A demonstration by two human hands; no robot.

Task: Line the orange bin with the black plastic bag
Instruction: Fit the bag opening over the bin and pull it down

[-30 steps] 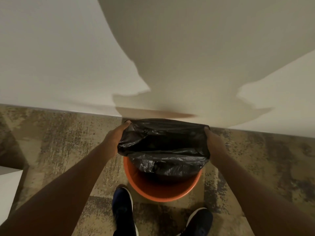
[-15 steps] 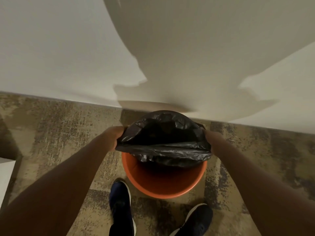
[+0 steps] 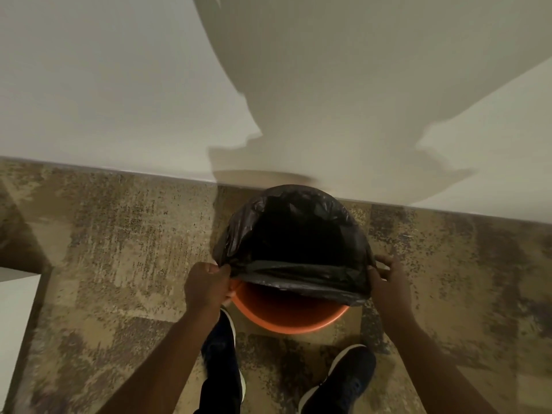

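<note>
The round orange bin (image 3: 286, 321) stands on the floor against the wall, just beyond my feet. The black plastic bag (image 3: 298, 279) is spread open over it: its mouth wraps the far rim and both sides, while its near edge stretches straight across the opening, leaving the near orange rim bare. My left hand (image 3: 206, 285) pinches the bag's edge at the bin's left side. My right hand (image 3: 386, 279) grips the bag at the right side, some fingers lifted.
A white wall (image 3: 119, 85) rises right behind the bin. Mottled brown carpet (image 3: 119, 234) surrounds it. My dark shoes (image 3: 340, 380) stand just in front of the bin. A white object's corner (image 3: 15, 309) sits at the left edge.
The bag's mouth has been pulled down and wider over the far rim. Both hands have slid toward me along the bin's sides, and the view has tilted down.
</note>
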